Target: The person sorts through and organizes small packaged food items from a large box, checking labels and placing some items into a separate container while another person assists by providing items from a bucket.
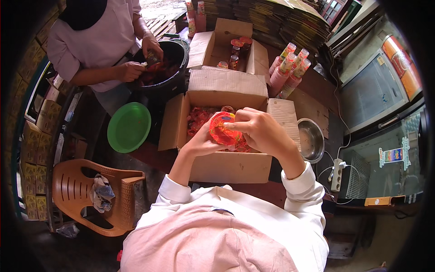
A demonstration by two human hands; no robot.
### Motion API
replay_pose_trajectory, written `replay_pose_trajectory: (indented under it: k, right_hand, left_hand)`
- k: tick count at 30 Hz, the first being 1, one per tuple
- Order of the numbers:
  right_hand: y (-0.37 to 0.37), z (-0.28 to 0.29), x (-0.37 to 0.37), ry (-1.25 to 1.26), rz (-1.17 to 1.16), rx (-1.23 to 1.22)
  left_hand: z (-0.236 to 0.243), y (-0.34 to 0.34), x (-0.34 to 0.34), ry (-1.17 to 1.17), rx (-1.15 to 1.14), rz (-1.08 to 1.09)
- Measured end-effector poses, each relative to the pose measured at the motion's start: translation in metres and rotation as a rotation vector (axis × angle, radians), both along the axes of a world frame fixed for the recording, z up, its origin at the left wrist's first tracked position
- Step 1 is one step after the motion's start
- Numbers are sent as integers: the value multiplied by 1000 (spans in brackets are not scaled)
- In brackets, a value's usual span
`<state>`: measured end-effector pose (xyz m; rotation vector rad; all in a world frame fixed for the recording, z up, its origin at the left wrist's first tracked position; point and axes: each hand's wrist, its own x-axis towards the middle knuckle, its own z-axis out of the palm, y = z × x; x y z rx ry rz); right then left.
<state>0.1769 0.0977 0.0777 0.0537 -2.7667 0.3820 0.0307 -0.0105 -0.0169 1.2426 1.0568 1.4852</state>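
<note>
Above the open cardboard box point(229, 167) in front of me, my left hand point(203, 144) grips a cup with a round, red printed lid point(220, 136). The lid faces up toward me, and the cup's body is mostly hidden below it. My right hand point(263, 129) is closed, its fingers curled, with the index fingertip touching the lid's face. Whether anything small is pinched in those fingers I cannot make out. Inside the box, under both hands, lie several red wrapped pieces point(197, 119).
Behind stands a second open box point(206, 47) with several red-lidded cups. Stacked cups point(287, 72) rise at its right, near a metal bowl point(310, 140). At left are a green basin point(129, 127), a brown chair point(74, 190), and another person point(97, 45) working over a black bucket point(181, 68).
</note>
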Motion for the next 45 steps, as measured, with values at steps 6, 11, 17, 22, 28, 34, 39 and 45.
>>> replay_pose_trajectory:
  k: [6,11,17,22,28,34,39,45]
  right_hand:
    - [0,2,2,-7,-1,-5]
    - [0,3,1,3,11,5]
    - [-1,3,1,-8,-24,6]
    - [2,2,3,-18,-37,-17]
    - [4,2,5,-24,-36,-17]
    - [2,2,2,-11,-24,10]
    - [6,2,5,-38,-54,22]
    - [12,3,8,-13,-56,34]
  left_hand:
    - [0,1,0,5,19,-4]
    - [0,0,0,40,19,16]
    - [1,0,1,-56,-18,-5]
    - [0,1,-1,15,15,-10]
    - [-2,2,-1,27,22,-5]
    - [-3,0,-3,-18,-15,-49]
    - [0,-1,-2,-28,25,-9]
    - [-5,-2,-6,-24,23,23]
